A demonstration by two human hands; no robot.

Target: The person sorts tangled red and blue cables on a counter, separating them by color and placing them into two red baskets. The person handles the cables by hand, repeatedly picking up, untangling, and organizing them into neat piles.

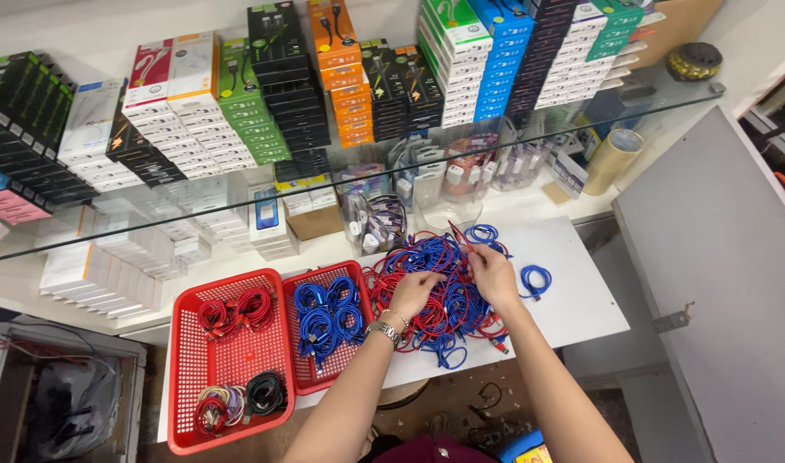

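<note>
Left hand point(412, 290), right hand point(493, 273) each pinch cable pile point(435, 291); near basket point(328, 321) holds blue coils.

Beyond the left hand point(414, 290) and right hand point(493, 274), flat retail boxes stood in slanted rows on the glass shelf point(684, 96). Far to the left lay black boxes with green stripes point(19, 116), then white boxes with red tops point(165, 107), green boxes point(251, 107), black boxes point(289, 86) and orange boxes point(345, 77). Above the right hand rose green-and-white boxes point(452, 56), blue boxes point(498, 56) and dark navy boxes point(551, 51). Under the glass, left of the hands, sat plain white boxes point(101, 274); just beyond them, clear plastic pouches point(371, 214).
</note>
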